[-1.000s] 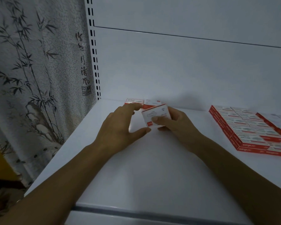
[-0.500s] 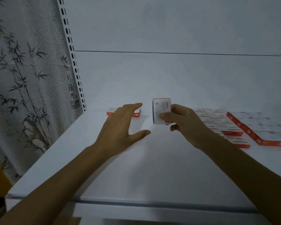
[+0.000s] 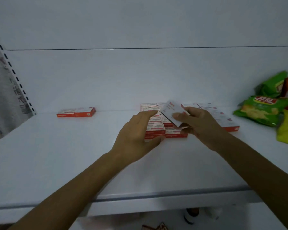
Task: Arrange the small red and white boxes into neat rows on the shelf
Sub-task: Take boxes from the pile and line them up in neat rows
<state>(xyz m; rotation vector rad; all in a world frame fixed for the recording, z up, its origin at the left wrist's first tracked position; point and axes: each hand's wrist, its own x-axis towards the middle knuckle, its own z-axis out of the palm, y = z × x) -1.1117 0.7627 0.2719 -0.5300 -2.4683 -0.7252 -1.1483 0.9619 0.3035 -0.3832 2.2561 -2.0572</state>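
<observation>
Just right of the frame's centre, the right hand [image 3: 200,124] pinches one small red and white box [image 3: 170,109], thumb on its white face and fingers curled behind, holding it tilted above the shelf [image 3: 56,155]. Its forearm runs in from the lower right corner. The left hand [image 3: 137,134] reaches in from the lower left, fingers straight and together, thumb spread, holding nothing. Its fingertips lie over the left edge of a block of boxes [image 3: 156,127] laid flat in rows mid-frame; whether it touches them is unclear. A pair of boxes [image 3: 76,112] sits side by side at the shelf's back, well apart to the left. Green and yellow snack bags [image 3: 263,112] crowd the right edge.
</observation>
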